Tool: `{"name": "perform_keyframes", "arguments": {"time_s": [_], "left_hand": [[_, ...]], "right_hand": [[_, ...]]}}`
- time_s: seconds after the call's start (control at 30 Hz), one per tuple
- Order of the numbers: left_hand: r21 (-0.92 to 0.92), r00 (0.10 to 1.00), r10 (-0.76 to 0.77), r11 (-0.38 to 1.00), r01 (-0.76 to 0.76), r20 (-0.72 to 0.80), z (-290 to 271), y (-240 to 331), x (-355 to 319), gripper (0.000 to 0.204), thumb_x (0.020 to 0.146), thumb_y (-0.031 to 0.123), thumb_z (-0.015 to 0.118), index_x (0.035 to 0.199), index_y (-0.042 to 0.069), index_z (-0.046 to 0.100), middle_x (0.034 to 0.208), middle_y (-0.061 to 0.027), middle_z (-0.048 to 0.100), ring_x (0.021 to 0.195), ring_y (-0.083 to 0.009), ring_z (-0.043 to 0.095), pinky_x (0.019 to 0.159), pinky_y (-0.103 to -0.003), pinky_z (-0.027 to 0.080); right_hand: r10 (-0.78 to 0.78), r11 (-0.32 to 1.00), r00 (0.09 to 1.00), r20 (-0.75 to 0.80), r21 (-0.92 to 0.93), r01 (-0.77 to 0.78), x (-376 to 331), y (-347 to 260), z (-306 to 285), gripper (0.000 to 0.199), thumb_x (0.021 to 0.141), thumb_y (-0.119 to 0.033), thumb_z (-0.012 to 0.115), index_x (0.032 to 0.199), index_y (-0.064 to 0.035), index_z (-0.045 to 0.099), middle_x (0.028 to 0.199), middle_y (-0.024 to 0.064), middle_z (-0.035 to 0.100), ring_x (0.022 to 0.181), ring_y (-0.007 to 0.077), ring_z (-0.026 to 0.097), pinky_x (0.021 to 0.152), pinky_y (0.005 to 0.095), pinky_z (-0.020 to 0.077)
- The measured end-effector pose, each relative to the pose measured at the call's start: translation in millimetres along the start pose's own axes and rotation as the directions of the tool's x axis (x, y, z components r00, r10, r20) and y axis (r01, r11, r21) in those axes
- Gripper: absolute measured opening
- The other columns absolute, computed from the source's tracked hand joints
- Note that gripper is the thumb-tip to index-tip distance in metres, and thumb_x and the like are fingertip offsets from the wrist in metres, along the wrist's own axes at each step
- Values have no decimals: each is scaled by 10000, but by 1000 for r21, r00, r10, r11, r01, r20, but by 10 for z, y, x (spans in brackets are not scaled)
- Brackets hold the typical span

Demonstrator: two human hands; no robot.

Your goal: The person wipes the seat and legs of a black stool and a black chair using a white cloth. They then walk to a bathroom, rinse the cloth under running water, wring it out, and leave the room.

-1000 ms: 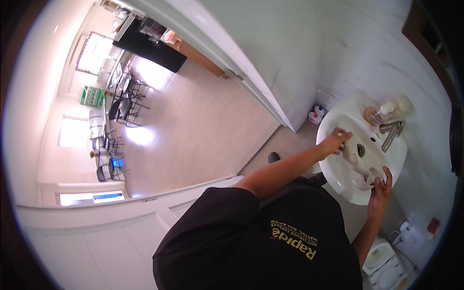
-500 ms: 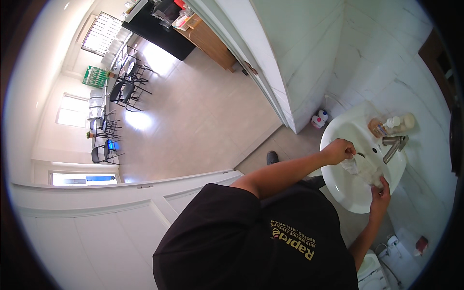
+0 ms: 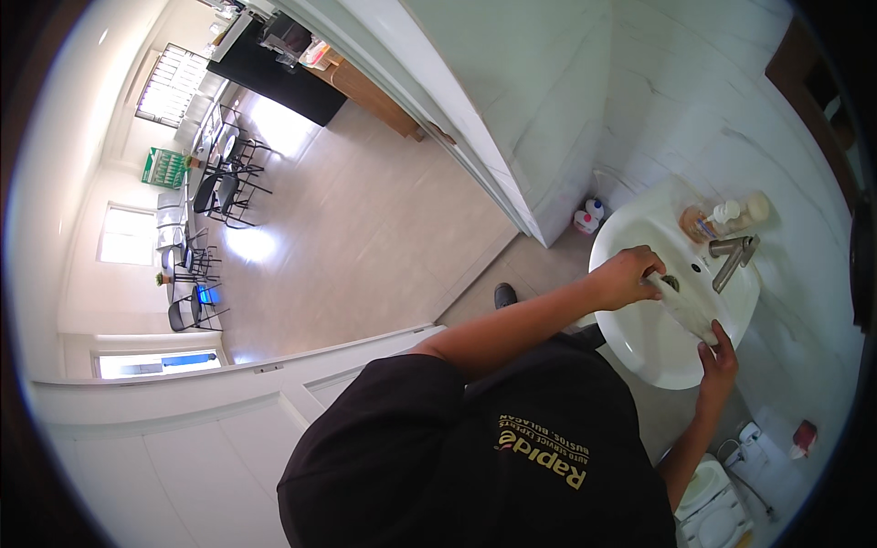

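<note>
Over the white washbasin, a pale off-white cloth is stretched between my two hands. My left hand pinches its upper left end, near the drain hole. The lower right end is gripped by my right hand, close to the basin's right rim. The cloth looks thin and narrow, folded or pulled into a strip. A grey metal faucet stands on the basin's right side, apart from both hands.
Beside the faucet on the basin ledge are a pump bottle and other bottles. Two white jugs stand on the floor by the wall. A toilet is at the lower right. A white door and a room with chairs lie left.
The cloth went from loosely spread and bunched to a narrower, tauter strip. Both hands still hold it. The whole view has shifted slightly.
</note>
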State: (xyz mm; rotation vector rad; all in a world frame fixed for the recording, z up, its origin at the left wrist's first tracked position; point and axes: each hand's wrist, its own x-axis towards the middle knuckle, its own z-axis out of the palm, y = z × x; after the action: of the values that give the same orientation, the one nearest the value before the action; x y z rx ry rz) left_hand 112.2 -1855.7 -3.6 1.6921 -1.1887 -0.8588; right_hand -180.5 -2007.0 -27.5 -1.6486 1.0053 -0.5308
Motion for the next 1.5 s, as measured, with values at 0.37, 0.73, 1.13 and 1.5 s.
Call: {"name": "perform_keyframes", "arguments": {"time_s": [0.37,0.73,1.13,1.5], "left_hand": [[274,994,73,957,-94,86,34,-285,73,235,865,216,762,1011,44,697,1046,-136,607,1030,-336,649,921,-439,527],[-811,949,174,572,119,262,-530,659,94,313,1055,348,549,1207,78,597,1309,-70,656,1143,-188,599,968,-378,487],[-752,774,-329,223,620,541,257,-90,-25,698,1069,553,441,1531,30,416,1501,-138,536,1370,-295,534,1170,-458,408],[-672,783,-411,410,617,468,153,-126,159,533,1031,194,617,1493,-4,438,1444,-160,565,1276,-260,603,1091,-398,492]], "right_hand": [[-147,820,977,152,-535,207,87,304,-36,436,849,-1,718,1281,-49,673,1003,99,639,930,231,622,840,372,497],[-41,692,956,289,698,-181,-50,-452,-441,460,1064,-322,560,1415,-26,546,1469,95,568,1303,235,573,1120,446,446],[428,719,901,66,579,-384,-21,-68,472,430,1020,-228,640,1344,48,580,1242,124,676,1109,200,647,993,347,499],[354,739,935,26,604,-297,23,-33,290,344,956,-80,691,1270,39,614,1143,99,702,1031,193,676,932,342,536]]}}
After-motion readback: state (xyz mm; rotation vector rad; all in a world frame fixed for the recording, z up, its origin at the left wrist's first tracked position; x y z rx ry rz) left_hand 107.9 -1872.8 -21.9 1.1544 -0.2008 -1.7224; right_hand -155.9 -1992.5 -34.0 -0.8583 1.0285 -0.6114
